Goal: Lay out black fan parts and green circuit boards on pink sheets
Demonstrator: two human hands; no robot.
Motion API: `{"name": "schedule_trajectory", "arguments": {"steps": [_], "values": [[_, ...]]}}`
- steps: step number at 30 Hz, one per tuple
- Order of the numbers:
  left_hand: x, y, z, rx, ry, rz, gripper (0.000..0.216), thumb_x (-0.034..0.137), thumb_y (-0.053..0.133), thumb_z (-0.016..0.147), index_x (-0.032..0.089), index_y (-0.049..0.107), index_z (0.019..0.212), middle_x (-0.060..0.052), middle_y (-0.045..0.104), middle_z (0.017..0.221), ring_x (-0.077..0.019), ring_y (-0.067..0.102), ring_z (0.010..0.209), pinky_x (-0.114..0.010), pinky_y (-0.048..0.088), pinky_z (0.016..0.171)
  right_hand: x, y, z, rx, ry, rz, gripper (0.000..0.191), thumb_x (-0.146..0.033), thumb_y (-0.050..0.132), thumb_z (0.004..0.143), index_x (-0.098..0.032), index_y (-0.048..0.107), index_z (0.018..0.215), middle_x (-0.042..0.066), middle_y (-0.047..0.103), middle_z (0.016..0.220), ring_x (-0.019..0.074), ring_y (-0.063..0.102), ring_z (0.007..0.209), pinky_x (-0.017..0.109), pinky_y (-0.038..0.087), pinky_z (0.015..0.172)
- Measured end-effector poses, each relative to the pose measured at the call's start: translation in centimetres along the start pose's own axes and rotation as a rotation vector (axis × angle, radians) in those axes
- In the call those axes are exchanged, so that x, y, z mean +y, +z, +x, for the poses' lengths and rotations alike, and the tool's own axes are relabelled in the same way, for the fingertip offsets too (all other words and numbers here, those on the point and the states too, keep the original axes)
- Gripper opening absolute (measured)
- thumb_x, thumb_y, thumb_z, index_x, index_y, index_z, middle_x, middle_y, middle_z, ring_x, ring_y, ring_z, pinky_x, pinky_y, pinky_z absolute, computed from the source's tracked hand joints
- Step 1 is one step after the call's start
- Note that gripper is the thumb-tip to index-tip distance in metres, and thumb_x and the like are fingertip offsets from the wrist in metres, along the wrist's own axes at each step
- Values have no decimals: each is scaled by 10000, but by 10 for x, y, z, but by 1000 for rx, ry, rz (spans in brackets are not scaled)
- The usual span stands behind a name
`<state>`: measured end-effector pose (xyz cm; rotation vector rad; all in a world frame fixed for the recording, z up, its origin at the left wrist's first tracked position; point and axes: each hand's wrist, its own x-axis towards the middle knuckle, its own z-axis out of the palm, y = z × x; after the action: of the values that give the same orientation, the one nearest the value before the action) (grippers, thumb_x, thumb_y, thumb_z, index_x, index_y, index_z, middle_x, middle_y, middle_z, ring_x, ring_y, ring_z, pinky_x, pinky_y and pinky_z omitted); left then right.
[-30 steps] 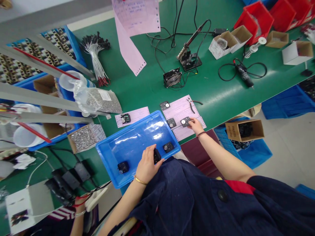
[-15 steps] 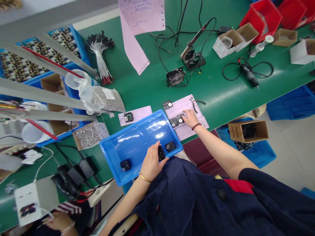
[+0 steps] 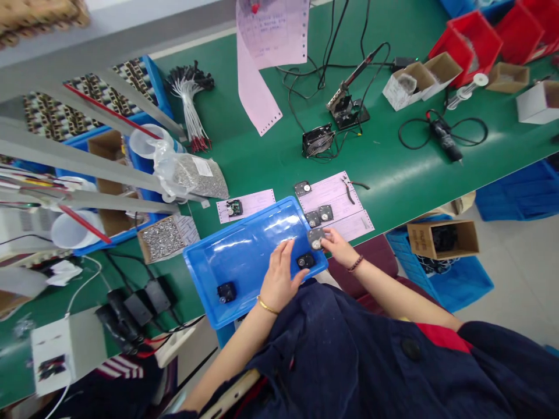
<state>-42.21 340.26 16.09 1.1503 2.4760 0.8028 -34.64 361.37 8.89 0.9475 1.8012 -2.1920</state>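
My left hand [image 3: 279, 276] hovers over the blue plastic tray [image 3: 203, 285], its fingers stretched and nothing visible in them. Pinched in my right hand [image 3: 339, 247], at the tray's right rim, is a flat dark square module with a round metal disc [image 3: 315, 238]. Two black square modules lie in the tray: one near my left thumb [image 3: 305, 261], another toward the left end [image 3: 226, 292]. On pink paper [image 3: 345, 203] beyond the tray rest similar modules: a pair side by side [image 3: 325, 213] and a single one [image 3: 302, 187].
Small cutters [image 3: 349, 189] lie on the paper. Behind are a small fan [image 3: 318, 141], a soldering iron in its stand [image 3: 347, 110] and a corded black screwdriver [image 3: 445, 139]. A bag of small metal parts [image 3: 201, 177] stands left, near a shelf frame. A circuit board [image 3: 234, 208] sits on another slip.
My right hand has moved from the modules on the paper to the tray's rim and now holds a module. The module that was at my left hand is gone from there; its fingers have straightened.
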Motion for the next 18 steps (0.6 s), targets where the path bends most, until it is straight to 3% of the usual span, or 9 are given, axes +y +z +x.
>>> {"name": "schedule_trajectory", "arguments": {"steps": [3,5,7,12,16,18], "values": [[-39,-6,-17,57,-129,151,570,292,534,918,138,359,1438,-219,520,1325,-354,490,1271,-584,418,1059,-8,-58,36,342,-9,-158,368,-256,576,803,-203,549,1166,83,665,970,224,668,825,354,581,687],[-65,-6,-27,-14,-204,210,497,277,551,892,137,461,1361,-206,584,1223,-359,553,1178,-585,455,1006,-11,-86,57,462,2,-247,396,-233,570,788,-160,571,1178,78,653,908,212,649,743,377,578,712],[-78,0,-32,-157,-228,213,474,280,588,863,162,518,1317,-174,611,1183,-342,589,1114,-545,483,975,-11,-99,75,502,-1,-309,387,-208,586,768,-133,608,1147,66,644,843,214,633,737,406,560,798],[-55,38,-8,-480,-242,79,501,298,622,851,195,541,1334,-160,596,1268,-316,603,1122,-439,472,984,-3,-92,92,539,-45,-421,298,-176,614,748,-127,665,1038,77,642,855,245,607,896,442,460,994],[-32,71,24,-510,-451,-87,522,247,646,822,123,540,1318,-206,599,1275,-340,565,1195,-434,399,1046,2,-86,77,609,-64,-470,365,-150,576,755,-67,640,1105,168,598,1049,262,579,978,469,422,1036],[-30,81,34,-502,-540,-159,474,233,659,801,101,579,1249,-211,637,1187,-348,588,1140,-439,414,1008,4,-82,62,630,-78,-480,381,-137,556,758,-49,626,1122,195,567,1105,254,580,974,461,426,1036]]}}
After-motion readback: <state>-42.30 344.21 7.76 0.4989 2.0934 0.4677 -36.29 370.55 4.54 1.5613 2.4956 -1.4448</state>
